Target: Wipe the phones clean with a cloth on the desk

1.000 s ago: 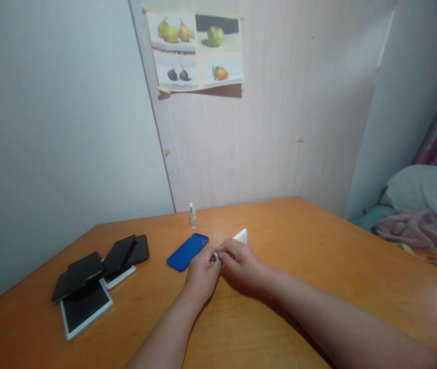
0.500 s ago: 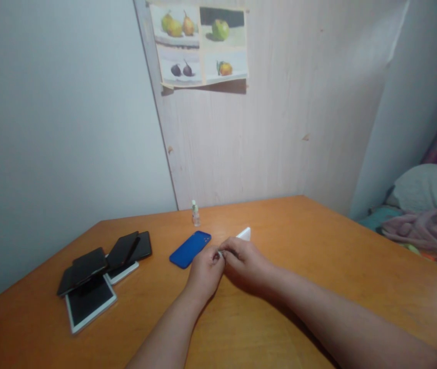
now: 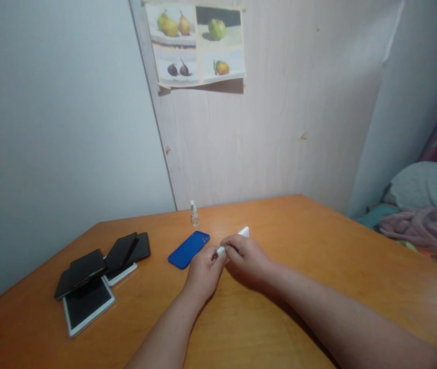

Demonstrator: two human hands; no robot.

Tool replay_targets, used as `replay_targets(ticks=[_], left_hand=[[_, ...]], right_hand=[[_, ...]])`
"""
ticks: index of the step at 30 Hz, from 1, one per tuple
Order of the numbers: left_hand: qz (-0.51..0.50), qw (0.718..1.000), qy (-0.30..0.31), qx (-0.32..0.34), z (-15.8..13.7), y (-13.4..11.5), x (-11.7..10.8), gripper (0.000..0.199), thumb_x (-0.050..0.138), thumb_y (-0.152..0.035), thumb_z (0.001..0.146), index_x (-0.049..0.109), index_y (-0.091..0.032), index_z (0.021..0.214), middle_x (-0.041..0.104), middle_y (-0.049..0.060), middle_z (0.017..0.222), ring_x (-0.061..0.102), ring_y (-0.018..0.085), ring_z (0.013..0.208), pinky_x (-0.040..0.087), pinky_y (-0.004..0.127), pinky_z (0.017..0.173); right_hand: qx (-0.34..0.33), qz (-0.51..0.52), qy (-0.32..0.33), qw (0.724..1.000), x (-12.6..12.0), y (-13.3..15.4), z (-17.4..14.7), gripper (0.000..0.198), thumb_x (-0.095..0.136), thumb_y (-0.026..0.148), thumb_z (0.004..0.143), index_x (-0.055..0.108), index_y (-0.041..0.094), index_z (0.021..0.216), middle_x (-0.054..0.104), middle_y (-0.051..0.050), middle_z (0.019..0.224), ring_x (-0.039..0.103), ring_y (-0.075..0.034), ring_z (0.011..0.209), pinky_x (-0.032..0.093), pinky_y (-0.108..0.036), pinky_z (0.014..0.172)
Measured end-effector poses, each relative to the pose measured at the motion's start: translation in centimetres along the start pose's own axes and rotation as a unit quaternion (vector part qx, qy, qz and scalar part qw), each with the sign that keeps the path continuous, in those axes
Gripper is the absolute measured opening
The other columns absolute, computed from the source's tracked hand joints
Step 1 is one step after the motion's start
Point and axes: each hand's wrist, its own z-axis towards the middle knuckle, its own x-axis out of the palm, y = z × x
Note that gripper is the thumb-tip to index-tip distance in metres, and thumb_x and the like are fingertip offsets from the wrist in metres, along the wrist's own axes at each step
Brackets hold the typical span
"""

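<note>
Both my hands meet over the table [image 3: 280, 328], fingers closed together. My left hand [image 3: 204, 270] pinches a small white object [image 3: 221, 250], its kind unclear, mostly covered by the fingers. From the other side my right hand [image 3: 248, 260] has its fingertips closed on the same piece. Beyond the right knuckles sticks out a flat white end [image 3: 244, 231]; whether it belongs to the same object I cannot tell. Just left of my left hand lies a blue phone case [image 3: 189, 249], with its camera cutout at the far end.
A small clear bottle [image 3: 194, 215] stands behind the phone case. On the left, several dark phones or tablets [image 3: 87, 266] lie in a loose pile, with a white-framed tablet [image 3: 90, 305] at its near side. Fruit pictures [image 3: 199, 46] hang on the wall; bedding [image 3: 426, 205] is at right.
The fingertips have shifted slightly apart, and more of the small white object shows between them. The whole view has moved a little; the things on the table stay put.
</note>
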Motion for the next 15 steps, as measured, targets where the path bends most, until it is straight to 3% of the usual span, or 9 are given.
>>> replay_targets(ticks=[9, 15], left_hand=[[0.001, 1.0, 0.003, -0.006, 0.0, -0.3, -0.1, 0.026, 0.053, -0.039, 0.09, 0.067, -0.018, 0.081, 0.066, 0.0, 0.074, 0.058, 0.017, 0.07, 0.034, 0.025, 0.061], [0.001, 1.0, 0.004, -0.013, 0.1, -0.1, 0.0, 0.026, 0.053, -0.039, 0.091, 0.068, -0.018, 0.086, 0.067, 0.001, 0.077, 0.059, 0.018, 0.072, 0.035, 0.025, 0.062]], right_hand=[[0.1, -0.07, -0.083, 0.989, -3.7, -4.7, 2.2, 0.027, 0.049, 0.017, 0.089, 0.073, 0.02, 0.101, 0.074, -0.007, 0.097, 0.064, -0.02, 0.09, 0.047, -0.03, 0.082], [0.09, -0.001, -0.076, 0.993, -1.5, -3.2, 1.4, 0.025, 0.048, 0.017, 0.089, 0.071, 0.02, 0.097, 0.073, -0.005, 0.089, 0.064, -0.018, 0.083, 0.047, -0.027, 0.076]])
